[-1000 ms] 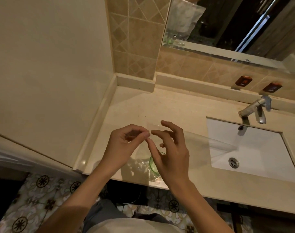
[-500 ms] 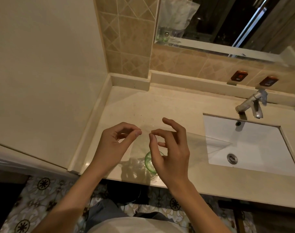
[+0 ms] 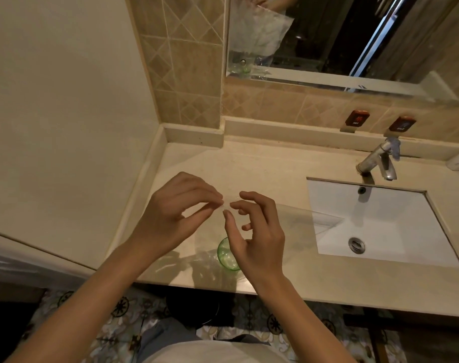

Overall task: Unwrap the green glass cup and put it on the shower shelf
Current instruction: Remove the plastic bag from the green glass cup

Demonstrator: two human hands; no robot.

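Clear plastic wrap (image 3: pixel 288 221), thin and nearly invisible, is held up over the worktop (image 3: pixel 249 166) with its top edge between the two hands. Left hand (image 3: pixel 170 218) has a closed pinch grip on that edge, thumb against forefinger. Right hand (image 3: pixel 257 237) sits just beside it, thumb and forefinger a hair apart at the film edge; other fingers are curled loose. I can't tell whether the right is actually gripping the film or only touching it.

Green glass cup (image 3: pixel 227 254) stands upright on the worktop, left of the sink (image 3: pixel 380 218), near the front edge and partly hidden under the right palm. Crinkled film lies bunched around its base, so it looks only partly freed. The mirror shows the hanging sheet and a green glint below it.

Handling judgement:
- Wrap: weightless, floppy, probably clingy. Pinch the edge and peel away from the sink side; expect it to stick to fingers and to itself.
- Cup: rigid, smooth, brittle, moderate weight. Likely slippery, more so if film stays between fingers and glass.
- Hold point: around the side wall, thumb opposite fingers, once the film is clear. Don't lift by the rim, and don't lift by the wrap.
- Risk: tugging the film while it's caught under the base could tip the cup off the front edge of the worktop. Hard floor tiles (image 3: pixel 262 323) below.

Shower shelf is not in view.
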